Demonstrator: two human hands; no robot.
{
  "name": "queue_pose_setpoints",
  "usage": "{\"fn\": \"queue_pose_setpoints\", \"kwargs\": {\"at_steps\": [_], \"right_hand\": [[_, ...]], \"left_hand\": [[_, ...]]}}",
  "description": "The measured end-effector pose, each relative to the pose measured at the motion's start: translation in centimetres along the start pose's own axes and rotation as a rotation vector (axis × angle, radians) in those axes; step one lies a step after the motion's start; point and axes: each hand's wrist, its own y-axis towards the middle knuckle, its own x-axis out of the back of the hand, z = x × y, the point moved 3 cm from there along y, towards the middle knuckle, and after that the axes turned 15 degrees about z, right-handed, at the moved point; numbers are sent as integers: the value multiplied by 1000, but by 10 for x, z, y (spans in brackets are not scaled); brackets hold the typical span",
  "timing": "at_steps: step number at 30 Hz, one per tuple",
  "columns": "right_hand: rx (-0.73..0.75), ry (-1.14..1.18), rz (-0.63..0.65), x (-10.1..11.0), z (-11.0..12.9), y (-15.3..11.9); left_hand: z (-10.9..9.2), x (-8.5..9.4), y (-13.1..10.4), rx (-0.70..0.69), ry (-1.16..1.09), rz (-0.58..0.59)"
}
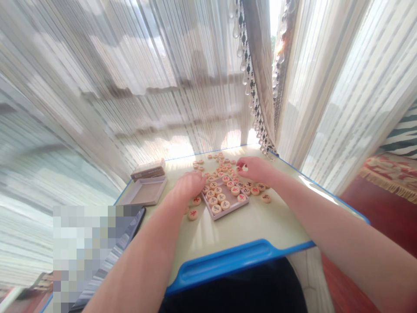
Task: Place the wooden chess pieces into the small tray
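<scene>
r hand (250, 168) prob. touching pc (239, 169), nr tray (232, 201)

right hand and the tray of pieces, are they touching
Apart: the head view shows loose pieces lying between the right hand and the tray.

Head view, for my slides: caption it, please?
Left hand beside a tray of round pieces, right hand among loose pieces.

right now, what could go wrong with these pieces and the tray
The left hand is close beside the tray, so it might jog the loose round pieces inside. The right hand is near scattered pieces and could knock some. Those near the far edge of the table might fall.
</scene>
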Motion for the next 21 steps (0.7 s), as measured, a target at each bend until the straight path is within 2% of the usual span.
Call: {"fn": "queue_pose_setpoints", "kwargs": {"at_steps": [4,21], "right_hand": [[51,8,-43,0,-1,2],[-37,-7,57,-6,-4,2]], "left_hand": [[-2,1,-2,-3,26,12],[-1,1,-1,16,60,-2]]}}
